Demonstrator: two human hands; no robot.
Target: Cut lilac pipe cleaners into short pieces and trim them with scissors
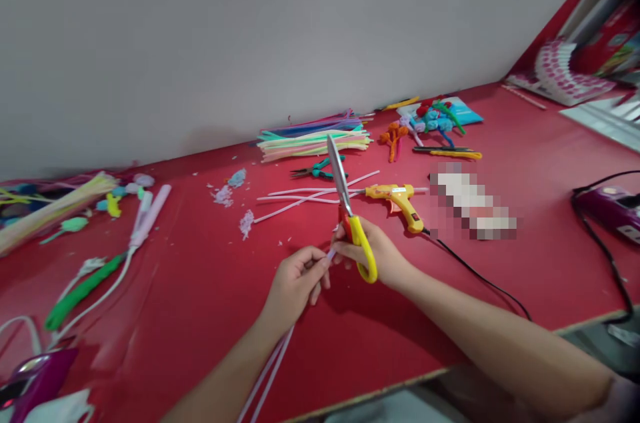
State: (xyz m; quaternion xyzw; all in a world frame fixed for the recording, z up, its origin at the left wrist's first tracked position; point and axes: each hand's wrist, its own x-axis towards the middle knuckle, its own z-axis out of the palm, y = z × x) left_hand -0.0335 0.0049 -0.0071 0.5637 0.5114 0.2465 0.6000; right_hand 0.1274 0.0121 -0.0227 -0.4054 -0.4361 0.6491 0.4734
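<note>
My left hand pinches the top end of pale lilac pipe cleaners that trail down past my wrist toward the table's front edge. My right hand grips scissors with yellow and red handles, blades closed and pointing up and away. The fingertips of both hands meet at the pipe cleaner's tip. Several loose white pipe cleaners lie on the red table just beyond the hands.
A yellow glue gun with a black cord lies right of the scissors. Teal pliers, a stack of coloured pipe cleaners and finished pipe-cleaner flowers sit farther back. A purple tool lies at the right, a green stem at the left.
</note>
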